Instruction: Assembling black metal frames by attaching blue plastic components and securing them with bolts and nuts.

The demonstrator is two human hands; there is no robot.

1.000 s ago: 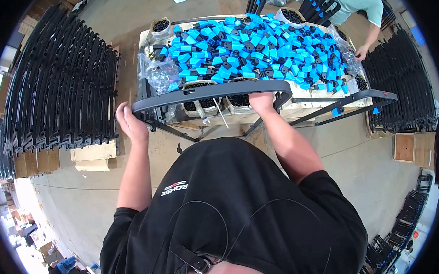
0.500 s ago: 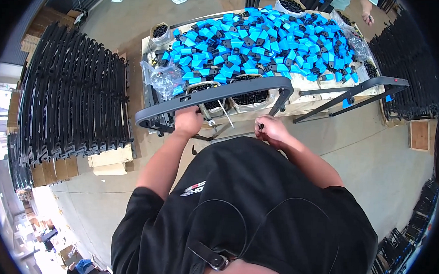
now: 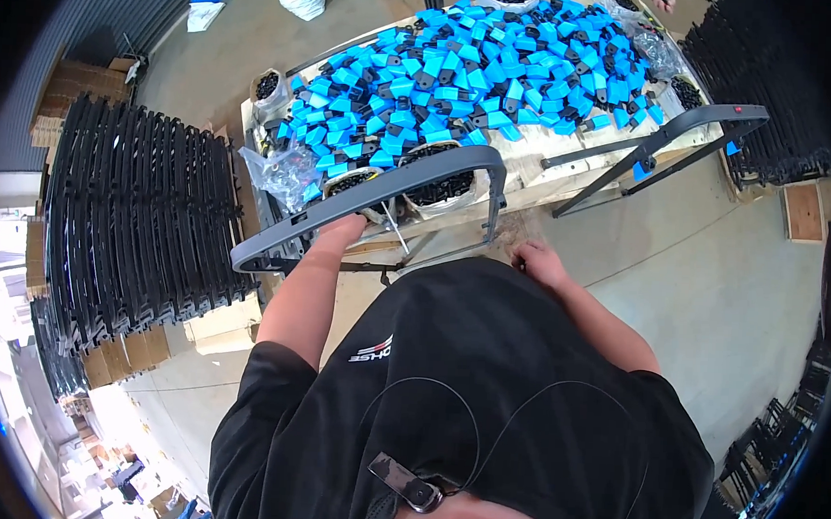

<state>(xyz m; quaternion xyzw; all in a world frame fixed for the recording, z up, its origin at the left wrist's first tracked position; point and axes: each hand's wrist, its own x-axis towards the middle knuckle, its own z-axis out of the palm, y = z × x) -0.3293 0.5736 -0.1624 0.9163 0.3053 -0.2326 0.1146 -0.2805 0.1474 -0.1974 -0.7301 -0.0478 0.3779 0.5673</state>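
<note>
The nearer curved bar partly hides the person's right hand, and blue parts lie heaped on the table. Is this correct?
Not quite: the head view shows the nearer curved bar partly hiding the left hand, not the right hand. The blue parts do lie heaped on the table.

I observe a dark-grey, round-cornered frame (image 3: 372, 189), top bar slanted, at the table's (image 3: 526, 176) near edge, toward its left corner.
</note>
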